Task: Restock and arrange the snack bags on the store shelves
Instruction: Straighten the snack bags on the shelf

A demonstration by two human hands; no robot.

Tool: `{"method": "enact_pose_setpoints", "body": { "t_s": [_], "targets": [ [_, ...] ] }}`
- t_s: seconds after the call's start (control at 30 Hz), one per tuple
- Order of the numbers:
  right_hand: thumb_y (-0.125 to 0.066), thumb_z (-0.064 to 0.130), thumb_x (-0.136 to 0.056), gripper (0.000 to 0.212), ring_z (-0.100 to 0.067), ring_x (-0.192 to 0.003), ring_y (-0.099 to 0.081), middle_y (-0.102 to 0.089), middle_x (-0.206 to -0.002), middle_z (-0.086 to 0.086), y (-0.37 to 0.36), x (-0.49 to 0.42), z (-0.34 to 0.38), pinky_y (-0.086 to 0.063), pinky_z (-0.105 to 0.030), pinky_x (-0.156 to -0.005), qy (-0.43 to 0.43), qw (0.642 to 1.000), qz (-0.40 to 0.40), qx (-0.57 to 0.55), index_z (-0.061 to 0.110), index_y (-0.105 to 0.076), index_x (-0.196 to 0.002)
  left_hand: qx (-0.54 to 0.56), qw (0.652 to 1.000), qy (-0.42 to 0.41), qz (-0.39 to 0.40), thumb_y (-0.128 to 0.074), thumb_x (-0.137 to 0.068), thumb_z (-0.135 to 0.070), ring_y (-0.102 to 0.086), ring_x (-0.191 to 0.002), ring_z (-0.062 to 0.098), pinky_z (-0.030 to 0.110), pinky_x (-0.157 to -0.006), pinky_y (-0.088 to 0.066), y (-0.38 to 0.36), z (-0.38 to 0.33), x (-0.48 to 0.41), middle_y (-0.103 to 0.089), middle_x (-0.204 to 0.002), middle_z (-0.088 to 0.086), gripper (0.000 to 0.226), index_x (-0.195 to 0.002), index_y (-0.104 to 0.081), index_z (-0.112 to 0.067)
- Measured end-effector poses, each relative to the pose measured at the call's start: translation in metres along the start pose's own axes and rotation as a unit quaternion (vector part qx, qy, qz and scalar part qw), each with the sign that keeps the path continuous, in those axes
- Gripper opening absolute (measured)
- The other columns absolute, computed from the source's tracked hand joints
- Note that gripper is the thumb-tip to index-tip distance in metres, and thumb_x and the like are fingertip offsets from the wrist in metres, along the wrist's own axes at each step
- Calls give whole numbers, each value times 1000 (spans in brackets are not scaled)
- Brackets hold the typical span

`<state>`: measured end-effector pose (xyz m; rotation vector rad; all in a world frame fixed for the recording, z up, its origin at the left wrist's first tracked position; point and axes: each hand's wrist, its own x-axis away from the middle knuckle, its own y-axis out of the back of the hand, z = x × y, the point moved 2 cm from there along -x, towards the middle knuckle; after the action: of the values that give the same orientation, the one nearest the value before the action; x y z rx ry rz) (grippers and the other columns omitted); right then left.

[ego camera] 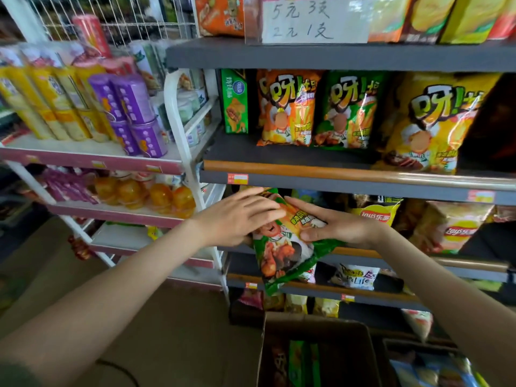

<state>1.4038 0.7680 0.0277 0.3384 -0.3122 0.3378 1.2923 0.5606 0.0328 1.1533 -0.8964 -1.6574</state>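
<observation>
Above the grip, the shelf lip [363, 177] could snag the bag's top edge if it is lifted carelessly. A slip would likely drop it into the cardboard box [315, 325] below the grip. The green snack bag [282, 258] sits before the shelves, its long axis near upright, top end up. The left hand [237, 219] presses it flat-fingered; the right hand [343, 227] pinches its side.

a dark shelf [237, 155] bears upright orange bag [287, 107], green bag [349, 110], yellow bag [430, 121].
</observation>
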Motion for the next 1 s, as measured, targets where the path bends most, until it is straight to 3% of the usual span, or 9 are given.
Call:
{"method": "enact_pose_setpoints", "body": {
  "t_s": [0.1, 0.23, 0.4, 0.5, 0.6, 0.73, 0.83, 0.9, 1.0],
  "targets": [
    [-66, 26, -84, 70, -5, -117, -56, -44, -138, 18, -11, -10, 2, -48, -26, -94, 39, 999, 6, -22, 56, -32, -137, 35, 992, 123, -20, -77, -73, -43, -51, -116, 27, 46, -101, -43, 2, 11, 36, -55, -129, 12, 73, -131, -42, -14],
    [-62, 22, -87, 64, -5, -117, -56, -46, -139, 15, -26, -25, 14, -48, -22, -90, 89, 995, 11, -49, 51, -35, -136, 20, 943, 323, -72, -31, -94, -63, -56, -105, 27, 41, -83, -53, 14, 12, 87, -57, -119, 13, 66, -122, -59, -11],
    [-63, 18, -86, 68, -8, -120, -54, -48, -137, 21, -42, -41, 34, -48, -25, -91, 150, 987, 25, -42, 43, -34, -142, 134, 744, 646, -102, -14, -87, -72, -57, -98, 31, 36, -76, -44, 30, 0, 117, -60, -100, 10, 71, -104, -60, -22],
    [-63, 18, -86, 69, -1, -123, -51, -46, -130, 38, -49, -46, 43, -47, -24, -95, 181, 983, 37, -14, 43, -32, -142, 198, 656, 718, -120, -23, -87, -76, -55, -113, 29, 36, -87, -42, 37, -5, 110, -60, -121, 7, 71, -128, -48, -23],
    [-63, 15, -87, 73, -5, -122, -52, -44, -139, 25, -45, -46, 44, -48, -24, -93, 201, 979, 24, -28, 43, -28, -144, 287, 576, 742, -188, -39, -89, -67, -49, -124, 28, 32, -93, -37, 40, -9, 95, -47, -140, 5, 75, -146, -17, -24],
    [-62, 19, -86, 75, -8, -125, -50, -34, -147, 15, -30, -38, 41, -49, -26, -92, 237, 971, -20, -32, 44, -22, -145, 398, 602, 651, -236, -55, -78, -72, -49, -125, 19, 43, -106, -39, 41, -19, 60, -44, -141, -6, 92, -146, 0, -41],
    [-68, 39, -84, 79, -11, -135, -39, -24, -153, 17, -13, -28, 37, -47, -31, -98, 251, 966, -60, 32, 51, -19, -145, 443, 660, 575, -193, -62, -82, -52, -46, -118, -5, 24, -100, -36, 33, -26, 23, -42, -129, -27, 92, -147, 3, -37],
    [-71, 26, -83, 93, -7, -135, -38, -17, -152, 27, 3, -20, 32, -48, -30, -98, 248, 965, -76, 42, 51, -8, -147, 422, 708, 527, -207, -66, -87, -33, -42, -113, -20, 10, -95, -33, 30, -22, 2, -35, -124, -35, 87, -146, -3, -35],
    [-73, 5, -76, 115, 10, -126, -42, -15, -143, 37, 28, -10, 23, -48, -17, -90, 230, 966, -112, 49, 43, 11, -145, 377, 775, 462, -209, -70, -85, -33, -36, -133, -1, 22, -108, -34, 30, -15, -27, -34, -145, -10, 89, -143, -4, -46]
  ]
}}
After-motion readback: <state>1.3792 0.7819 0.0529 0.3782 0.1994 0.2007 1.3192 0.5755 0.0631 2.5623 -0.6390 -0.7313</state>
